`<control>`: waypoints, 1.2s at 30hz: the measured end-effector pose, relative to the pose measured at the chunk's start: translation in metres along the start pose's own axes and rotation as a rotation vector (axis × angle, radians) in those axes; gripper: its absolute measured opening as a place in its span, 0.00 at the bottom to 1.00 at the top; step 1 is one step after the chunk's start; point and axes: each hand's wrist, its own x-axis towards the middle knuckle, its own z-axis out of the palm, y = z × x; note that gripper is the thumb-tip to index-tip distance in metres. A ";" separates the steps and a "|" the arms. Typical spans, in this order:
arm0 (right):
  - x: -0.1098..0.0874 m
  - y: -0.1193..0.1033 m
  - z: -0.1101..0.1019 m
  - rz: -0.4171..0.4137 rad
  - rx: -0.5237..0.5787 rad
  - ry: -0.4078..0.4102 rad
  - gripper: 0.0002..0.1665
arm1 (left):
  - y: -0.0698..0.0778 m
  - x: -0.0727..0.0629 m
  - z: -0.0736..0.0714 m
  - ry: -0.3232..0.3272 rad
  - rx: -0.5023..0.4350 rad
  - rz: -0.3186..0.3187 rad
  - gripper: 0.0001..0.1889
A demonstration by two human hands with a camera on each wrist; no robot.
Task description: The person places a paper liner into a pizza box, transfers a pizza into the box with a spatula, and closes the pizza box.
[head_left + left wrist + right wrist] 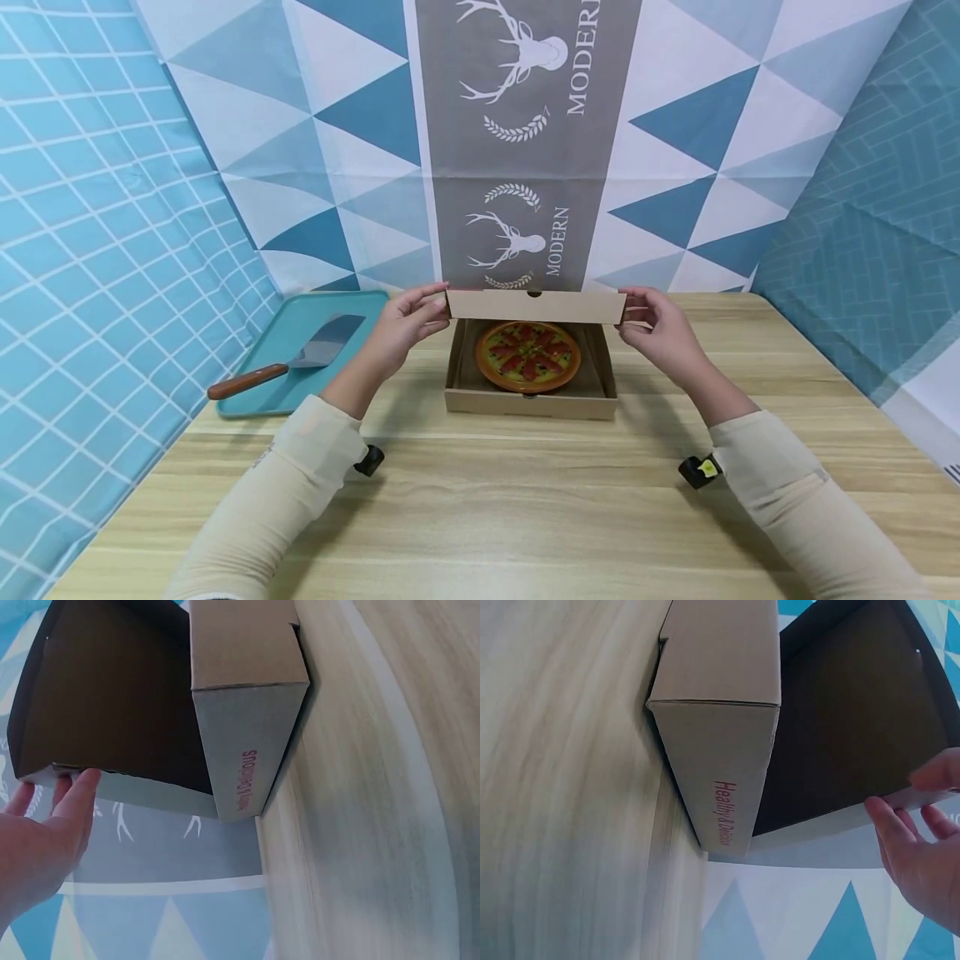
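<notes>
A cardboard pizza box (pixel 531 407) stands on the table with its lid (pixel 536 307) raised and tilted over the back. Inside lies a round pizza (pixel 528 357) with red slices in a flower pattern and an orange-brown rim. My left hand (pixel 399 329) holds the lid's left front corner between thumb and fingers. On the other side, my right hand (pixel 667 335) grips the right front corner. Both wrist views show the dark inside of the lid (pixel 112 697) and red lettering on the box's side wall (pixel 716 780).
To the left a teal tray (pixel 258 404) carries a pizza server (pixel 326 340), its wooden handle (pixel 247 382) sticking out over the tray's near edge. The wood-grain table (pixel 517 508) spreads in front of the box. Patterned wall coverings (pixel 375 92) rise behind and on both sides.
</notes>
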 end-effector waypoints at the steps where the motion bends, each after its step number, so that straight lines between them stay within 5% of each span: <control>1: -0.002 -0.001 0.000 -0.001 0.026 -0.010 0.30 | 0.000 0.000 0.001 0.005 0.005 0.000 0.24; 9: -0.009 -0.008 0.002 -0.029 0.286 -0.031 0.28 | 0.001 0.000 0.011 0.106 -0.018 0.006 0.22; 14: -0.005 -0.007 0.007 -0.026 0.325 0.004 0.30 | -0.002 0.002 0.017 0.156 -0.023 0.014 0.20; 26: -0.003 0.003 0.008 0.027 0.212 0.012 0.29 | -0.015 0.006 0.019 0.174 0.034 -0.007 0.17; 36: -0.007 0.013 0.002 0.100 0.033 -0.034 0.32 | -0.021 -0.004 0.017 0.142 0.240 -0.040 0.16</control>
